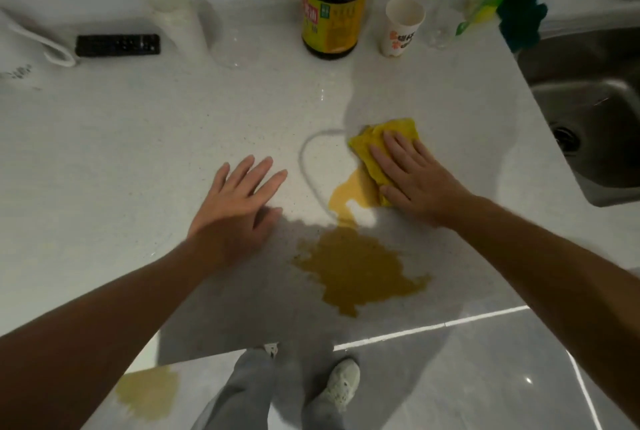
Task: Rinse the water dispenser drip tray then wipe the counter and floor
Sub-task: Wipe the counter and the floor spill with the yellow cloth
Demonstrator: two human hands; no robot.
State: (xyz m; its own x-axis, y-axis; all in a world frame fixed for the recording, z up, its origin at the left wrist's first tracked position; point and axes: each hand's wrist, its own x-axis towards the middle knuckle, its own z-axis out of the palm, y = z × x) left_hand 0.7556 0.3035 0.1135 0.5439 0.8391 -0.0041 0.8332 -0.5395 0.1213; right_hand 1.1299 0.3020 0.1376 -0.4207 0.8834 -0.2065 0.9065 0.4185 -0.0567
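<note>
My right hand (412,177) presses flat on a crumpled yellow cloth (388,139) on the white counter (173,125), at the far edge of a yellow-brown spill (356,267). A curved wet streak (308,159) runs left of the cloth. My left hand (239,201) rests flat on the counter with fingers spread, holding nothing, left of the spill. A second yellowish puddle (149,391) lies on the grey floor below the counter's edge. No drip tray is in view.
A steel sink (588,111) lies at the right. Along the back stand a dark sauce bottle (330,14), a paper cup (401,26), a clear glass (443,21), a green cloth (523,17), a black remote (117,45) and a white appliance (180,17). My feet (339,388) stand on the floor tiles.
</note>
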